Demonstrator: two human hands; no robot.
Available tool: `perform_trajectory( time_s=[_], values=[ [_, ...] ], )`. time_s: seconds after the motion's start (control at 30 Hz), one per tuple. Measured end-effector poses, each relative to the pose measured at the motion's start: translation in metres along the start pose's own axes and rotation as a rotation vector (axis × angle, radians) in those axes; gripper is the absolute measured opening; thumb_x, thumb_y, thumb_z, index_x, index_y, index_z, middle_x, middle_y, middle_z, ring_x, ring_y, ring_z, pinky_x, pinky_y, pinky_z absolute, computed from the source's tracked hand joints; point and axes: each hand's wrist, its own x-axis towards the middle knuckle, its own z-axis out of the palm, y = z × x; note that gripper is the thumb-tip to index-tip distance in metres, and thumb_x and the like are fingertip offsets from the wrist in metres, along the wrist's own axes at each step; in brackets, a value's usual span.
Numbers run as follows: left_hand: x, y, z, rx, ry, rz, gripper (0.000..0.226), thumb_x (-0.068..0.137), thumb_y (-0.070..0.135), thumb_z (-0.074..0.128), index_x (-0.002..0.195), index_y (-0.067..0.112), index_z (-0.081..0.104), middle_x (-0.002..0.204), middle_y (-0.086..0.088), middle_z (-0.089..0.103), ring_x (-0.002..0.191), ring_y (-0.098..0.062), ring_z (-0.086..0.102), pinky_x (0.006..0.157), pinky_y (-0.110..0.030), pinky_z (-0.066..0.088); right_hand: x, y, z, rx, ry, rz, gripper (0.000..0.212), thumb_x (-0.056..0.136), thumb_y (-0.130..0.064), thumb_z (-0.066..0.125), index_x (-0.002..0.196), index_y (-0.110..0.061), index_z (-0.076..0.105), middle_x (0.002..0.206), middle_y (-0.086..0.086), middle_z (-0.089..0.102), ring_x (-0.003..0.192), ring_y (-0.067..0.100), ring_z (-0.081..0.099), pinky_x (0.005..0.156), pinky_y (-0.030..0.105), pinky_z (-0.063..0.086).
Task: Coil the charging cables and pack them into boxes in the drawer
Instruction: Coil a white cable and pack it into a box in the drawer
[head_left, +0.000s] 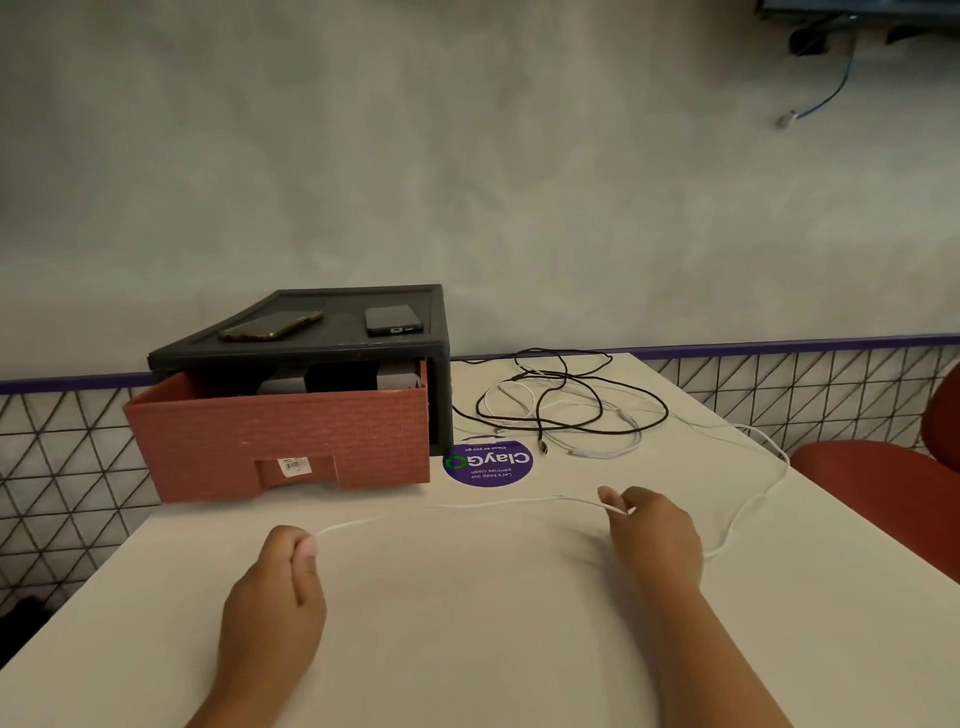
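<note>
Both hands hold one white cable (493, 503) drawn nearly straight across the table (467, 649) in front of the person, its long axis running left to right. The left hand (278, 587) pinches the cable's end between thumb and curled fingers. The right hand (657, 538) pinches it further along between thumb and forefinger. Past the right hand the slack loops out toward the table's right edge and back to the tangle (561, 405) of black and white cables lying beyond. So the free length lies to the right and away, nearer the right hand, and I'd guess coiling means feeding it leftward into loops. The likeliest hindrance is that far slack catching in the tangle. The drawer (280, 431) stands pulled out of its dark cabinet (363, 345), beyond the left hand, with boxes (340, 376) dimly seen inside. Two phones (270, 327) lie on the cabinet top, a purple sticker (488, 462) sits between drawer and tangle, and a red chair (883, 499) stands at the right.
</note>
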Motion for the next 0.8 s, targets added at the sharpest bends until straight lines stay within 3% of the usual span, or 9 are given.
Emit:
perform_trajectory(
  time_s=[0.23, 0.33, 0.4, 0.47, 0.53, 0.63, 0.73, 0.8],
  values=[
    [0.010, -0.004, -0.001, -0.060, 0.181, -0.241, 0.047, 0.080, 0.032, 0.026, 0.092, -0.003, 0.055, 0.075, -0.020, 0.057, 0.074, -0.041, 0.053, 0.069, -0.040, 0.036, 0.012, 0.014, -0.012, 0.161, 0.160, 0.173, 0.024, 0.090, -0.026, 0.049, 0.073, -0.012, 0.060, 0.076, 0.011, 0.061, 0.081, 0.033, 0.054, 0.072, 0.033, 0.042],
    [0.011, -0.009, -0.008, -0.068, 0.191, -0.267, 0.046, 0.081, 0.031, 0.026, 0.092, -0.004, 0.054, 0.074, -0.019, 0.056, 0.072, -0.038, 0.050, 0.069, -0.039, 0.033, 0.020, 0.028, -0.022, 0.277, 0.176, 0.181, 0.016, 0.086, -0.010, 0.051, 0.088, -0.014, 0.066, 0.096, 0.013, 0.065, 0.087, 0.032, 0.055, 0.075, 0.032, 0.039],
    [0.010, -0.008, -0.009, -0.058, 0.159, -0.253, 0.042, 0.081, 0.033, 0.027, 0.088, 0.000, 0.052, 0.066, -0.014, 0.051, 0.067, -0.032, 0.045, 0.067, -0.037, 0.032, 0.024, 0.037, -0.032, 0.125, -0.130, 0.008, 0.029, 0.082, 0.001, 0.050, 0.092, -0.020, 0.066, 0.102, 0.010, 0.063, 0.090, 0.025, 0.057, 0.076, 0.028, 0.041],
    [0.008, -0.005, -0.008, -0.036, 0.095, -0.228, 0.037, 0.080, 0.035, 0.028, 0.082, 0.005, 0.050, 0.059, -0.013, 0.049, 0.062, -0.032, 0.045, 0.063, -0.037, 0.034, 0.022, 0.037, -0.054, 0.051, -0.583, -0.139, 0.032, 0.078, 0.000, 0.054, 0.094, -0.027, 0.064, 0.093, 0.004, 0.064, 0.078, 0.014, 0.057, 0.071, 0.023, 0.043],
    [0.007, -0.003, -0.008, -0.038, 0.019, -0.188, 0.031, 0.080, 0.037, 0.033, 0.070, 0.012, 0.047, 0.051, -0.008, 0.047, 0.055, -0.033, 0.046, 0.056, -0.037, 0.034, 0.020, 0.032, -0.082, 0.101, -0.953, -0.105, 0.048, 0.069, -0.012, 0.060, 0.114, -0.029, 0.057, 0.098, 0.002, 0.064, 0.076, 0.010, 0.059, 0.070, 0.019, 0.044],
    [0.007, -0.002, -0.006, -0.036, -0.092, -0.177, 0.036, 0.089, 0.035, 0.049, 0.059, 0.020, 0.039, 0.042, -0.002, 0.037, 0.050, -0.031, 0.044, 0.053, -0.033, 0.036, 0.023, 0.024, -0.110, 0.085, -1.181, -0.001, 0.057, 0.067, -0.035, 0.065, 0.121, -0.036, 0.047, 0.115, 0.001, 0.059, 0.081, 0.013, 0.064, 0.065, 0.024, 0.049],
    [0.008, 0.001, -0.004, 0.014, -0.132, -0.165, 0.025, 0.080, 0.044, 0.043, 0.063, 0.026, 0.041, 0.042, -0.002, 0.038, 0.050, -0.029, 0.046, 0.053, -0.033, 0.039, 0.041, 0.015, -0.111, 0.023, -1.056, 0.000, 0.054, 0.069, -0.050, 0.065, 0.118, -0.035, 0.049, 0.116, 0.000, 0.060, 0.084, 0.013, 0.067, 0.057, 0.024, 0.049],
    [0.008, 0.000, -0.001, 0.033, -0.134, -0.175, 0.025, 0.084, 0.040, 0.049, 0.063, 0.028, 0.042, 0.041, -0.002, 0.039, 0.051, -0.029, 0.047, 0.054, -0.033, 0.040, 0.069, 0.015, -0.096, -0.039, -0.747, -0.046, 0.046, 0.078, -0.047, 0.068, 0.118, -0.031, 0.052, 0.115, -0.001, 0.061, 0.092, 0.015, 0.064, 0.063, 0.025, 0.052]
  ],
)
